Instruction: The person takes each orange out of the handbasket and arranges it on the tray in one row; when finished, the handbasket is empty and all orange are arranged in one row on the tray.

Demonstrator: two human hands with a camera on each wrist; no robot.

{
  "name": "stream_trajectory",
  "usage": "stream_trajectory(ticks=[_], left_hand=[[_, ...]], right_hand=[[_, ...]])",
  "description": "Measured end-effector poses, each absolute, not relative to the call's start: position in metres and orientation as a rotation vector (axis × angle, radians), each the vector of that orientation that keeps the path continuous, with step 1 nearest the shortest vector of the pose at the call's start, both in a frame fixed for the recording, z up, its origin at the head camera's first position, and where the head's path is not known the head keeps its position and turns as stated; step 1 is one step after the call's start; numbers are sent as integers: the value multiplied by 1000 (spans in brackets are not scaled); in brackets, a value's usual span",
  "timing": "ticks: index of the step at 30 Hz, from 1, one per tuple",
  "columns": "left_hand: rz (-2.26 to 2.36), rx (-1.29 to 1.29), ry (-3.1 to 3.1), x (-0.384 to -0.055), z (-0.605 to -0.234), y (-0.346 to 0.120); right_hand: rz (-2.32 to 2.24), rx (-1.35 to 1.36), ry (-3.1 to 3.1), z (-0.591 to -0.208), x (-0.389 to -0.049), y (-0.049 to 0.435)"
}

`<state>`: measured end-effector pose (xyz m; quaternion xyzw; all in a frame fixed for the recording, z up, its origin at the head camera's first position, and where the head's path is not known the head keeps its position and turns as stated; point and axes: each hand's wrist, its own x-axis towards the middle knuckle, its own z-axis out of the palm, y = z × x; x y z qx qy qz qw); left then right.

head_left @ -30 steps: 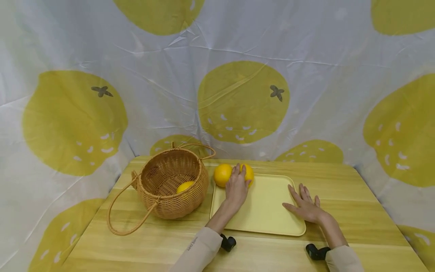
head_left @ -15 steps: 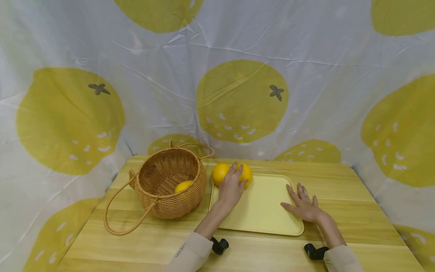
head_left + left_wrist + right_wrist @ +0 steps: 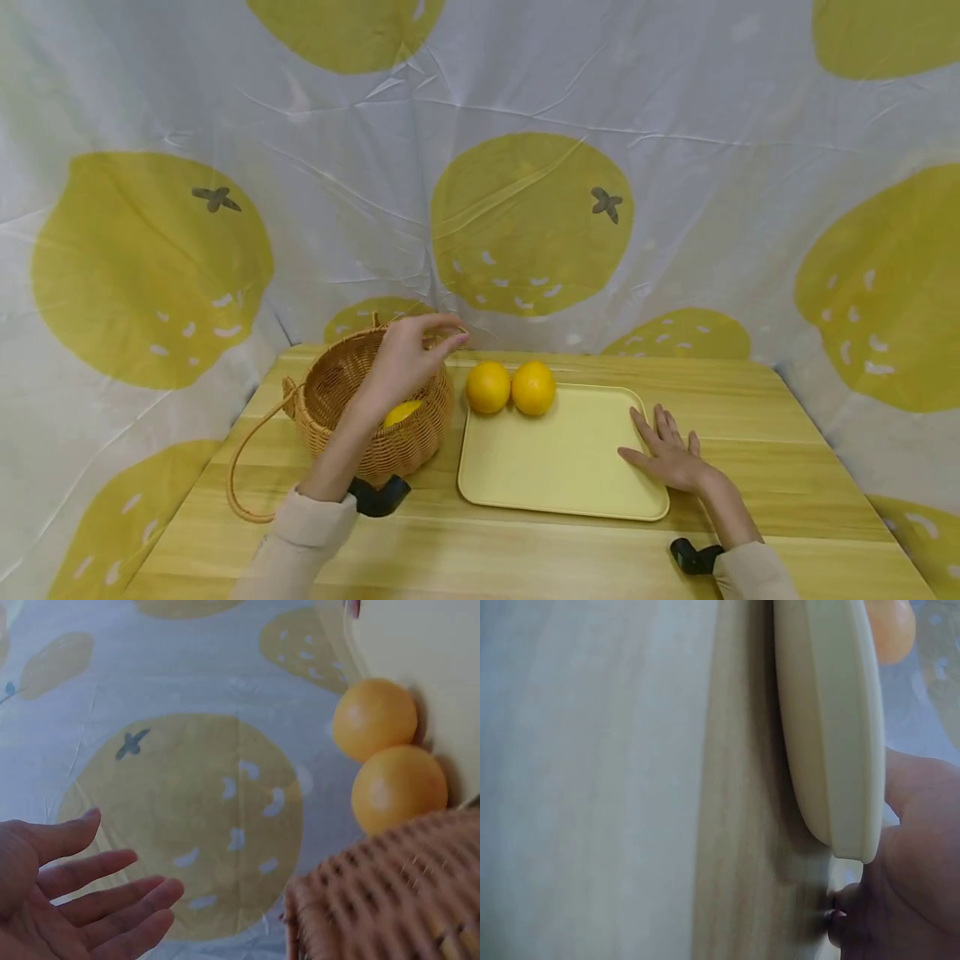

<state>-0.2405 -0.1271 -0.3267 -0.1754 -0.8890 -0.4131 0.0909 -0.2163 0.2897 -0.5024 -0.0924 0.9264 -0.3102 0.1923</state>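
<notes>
My left hand [image 3: 405,358] hovers over the wicker basket [image 3: 416,446], partly covering its opening. In the left wrist view its fingers [image 3: 124,915] are spread loosely with nothing between them. Inside the basket, part of a yellow fruit [image 3: 401,412] shows. Two oranges, a left one [image 3: 488,387] and a right one [image 3: 533,388], sit side by side at the far left corner of the pale yellow tray [image 3: 570,467]. With fingers spread, my right hand [image 3: 670,460] rests at the tray's right edge; the right wrist view has it beside the tray's corner.
One looped basket handle [image 3: 238,467] hangs out to the left over the wooden table [image 3: 465,554]. A lemon-print cloth [image 3: 675,250] hangs behind the table and along both sides. Black camera mounts, such as the left one [image 3: 381,497], sit on the wrists.
My left hand has left the oranges and moved left and up, over the basket. Both oranges now show fully on the tray. The right hand stays at the tray's edge.
</notes>
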Motion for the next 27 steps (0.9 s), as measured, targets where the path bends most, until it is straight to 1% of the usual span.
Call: stream_trajectory(ticks=[3, 6, 9, 14, 19, 27], left_hand=[[-1302, -524, -2774, -256, -313, -154], [-1451, -560, -2909, -277, -309, -181], [-1598, -587, -3021, -298, -312, -204], [-1607, -657, -3110, -326, -323, -232], [-1505, -822, -3160, -342, -334, -241], [-1462, -1042, -3317, -356, -357, -237]], right_hand=[[-872, -258, 2599, -502, -217, 290], [-865, -253, 2597, -502, -217, 290], [-860, -252, 2595, -503, -218, 291], [-859, -252, 2598, -504, -219, 292], [-851, -252, 2598, -503, -219, 292], [-868, -255, 2597, -502, -216, 290]])
